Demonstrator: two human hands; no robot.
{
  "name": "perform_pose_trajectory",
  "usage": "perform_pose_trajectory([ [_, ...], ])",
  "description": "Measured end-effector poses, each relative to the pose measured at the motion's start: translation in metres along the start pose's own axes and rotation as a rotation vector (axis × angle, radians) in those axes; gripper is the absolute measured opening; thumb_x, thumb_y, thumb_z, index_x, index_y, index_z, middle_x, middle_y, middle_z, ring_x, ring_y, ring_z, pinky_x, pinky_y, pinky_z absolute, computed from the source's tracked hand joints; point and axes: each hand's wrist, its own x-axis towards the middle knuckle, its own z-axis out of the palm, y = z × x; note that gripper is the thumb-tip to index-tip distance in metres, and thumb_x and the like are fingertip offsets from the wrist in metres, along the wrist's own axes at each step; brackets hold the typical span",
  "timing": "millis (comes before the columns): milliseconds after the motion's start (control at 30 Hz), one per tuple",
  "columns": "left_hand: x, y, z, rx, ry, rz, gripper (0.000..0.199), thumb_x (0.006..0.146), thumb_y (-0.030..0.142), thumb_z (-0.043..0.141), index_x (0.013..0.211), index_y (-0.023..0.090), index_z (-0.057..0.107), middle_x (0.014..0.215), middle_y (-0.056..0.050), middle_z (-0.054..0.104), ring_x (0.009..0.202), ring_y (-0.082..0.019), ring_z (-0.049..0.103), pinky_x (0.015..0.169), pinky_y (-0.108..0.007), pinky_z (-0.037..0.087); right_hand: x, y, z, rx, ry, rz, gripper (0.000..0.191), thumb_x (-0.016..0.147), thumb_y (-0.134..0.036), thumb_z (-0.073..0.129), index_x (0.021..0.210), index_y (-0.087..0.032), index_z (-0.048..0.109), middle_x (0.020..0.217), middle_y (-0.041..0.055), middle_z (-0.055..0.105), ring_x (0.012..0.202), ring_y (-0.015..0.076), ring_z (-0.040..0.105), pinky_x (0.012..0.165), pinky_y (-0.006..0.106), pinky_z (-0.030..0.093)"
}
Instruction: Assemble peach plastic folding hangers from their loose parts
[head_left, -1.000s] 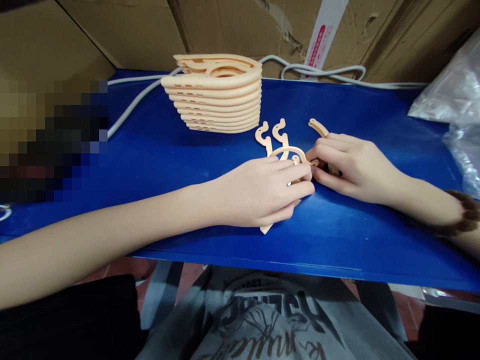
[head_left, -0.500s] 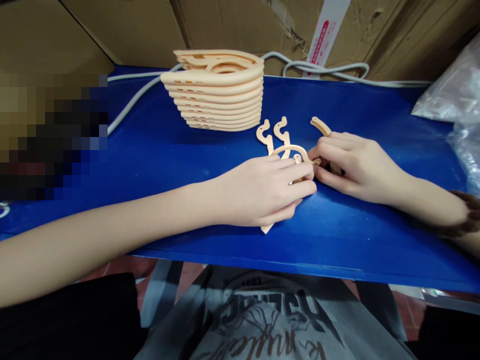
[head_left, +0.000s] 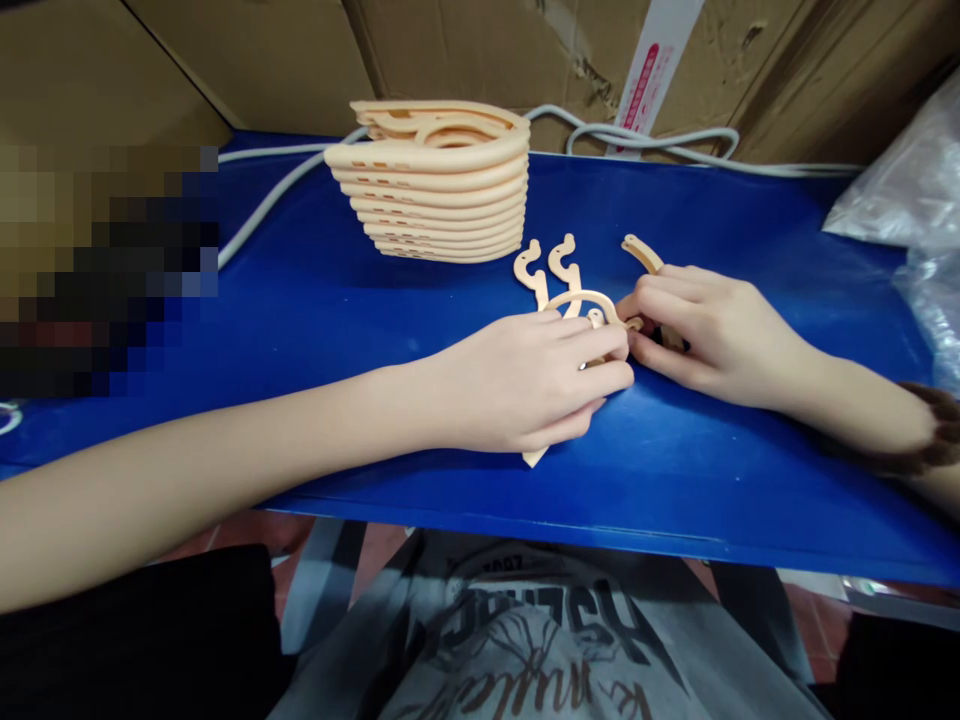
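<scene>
My left hand [head_left: 517, 385] lies palm down near the table's front, its fingers curled over a peach plastic hanger piece [head_left: 581, 296] with a curved top. A pointed end of the same colour shows below that palm. Against its right end, my right hand [head_left: 724, 335] is closed, thumb and fingers pinching a small joint. From behind the right fingers a slim hanger arm [head_left: 641, 252] sticks out; the fingers hide most of it. Two hook-shaped pieces, a left hook [head_left: 527, 268] and a right hook [head_left: 561, 262], lie just beyond my left fingers, their lower ends partly covered.
A tall stack of folded peach hangers [head_left: 442, 205] stands at the back of the blue table [head_left: 300, 310]. Behind it run grey cables [head_left: 645, 130] along cardboard [head_left: 472, 50]. A clear plastic bag [head_left: 900, 180] sits at the right edge.
</scene>
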Motion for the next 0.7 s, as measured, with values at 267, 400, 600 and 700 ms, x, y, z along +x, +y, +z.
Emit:
perform_pose_trajectory([
  [267,0.0001,0.0003,0.0014,0.006,0.012,0.005,0.03,0.105,0.019,0.045,0.117,0.012,0.072,0.119,-0.011,0.073,0.094,-0.024,0.068,0.088,-0.035,0.052,-0.0011,0.0015,0.0004,-0.034,0.022,-0.038,0.017,0.105,-0.033,0.048,0.1,-0.023,0.06,0.086,0.006,0.068,0.079,0.0232,0.063,0.074,0.037,0.048],
  [400,0.0002,-0.0002,0.0007,0.005,0.006,0.003,0.03,0.105,0.019,0.045,0.118,0.013,0.072,0.121,-0.011,0.073,0.094,-0.023,0.068,0.089,-0.034,0.051,-0.0014,0.0019,0.0016,-0.041,0.027,-0.038,0.016,0.105,-0.033,0.048,0.1,-0.023,0.06,0.085,0.0058,0.068,0.078,0.0233,0.063,0.075,0.037,0.048],
  [600,0.0002,0.0001,0.0014,0.009,0.018,0.009,0.029,0.105,0.019,0.046,0.116,0.013,0.072,0.12,-0.011,0.073,0.093,-0.024,0.067,0.088,-0.035,0.052,-0.0019,0.0025,0.0024,-0.049,0.044,-0.068,0.016,0.106,-0.032,0.048,0.1,-0.022,0.059,0.085,0.0048,0.066,0.076,0.022,0.062,0.075,0.036,0.047],
  [700,-0.0003,0.0001,0.0016,0.015,0.019,0.011,0.03,0.105,0.019,0.045,0.117,0.012,0.072,0.119,-0.011,0.073,0.092,-0.024,0.067,0.086,-0.036,0.053,-0.0018,0.0027,0.0021,-0.031,0.045,-0.08,0.016,0.106,-0.031,0.048,0.099,-0.022,0.058,0.084,0.0045,0.066,0.076,0.0214,0.062,0.075,0.036,0.047],
])
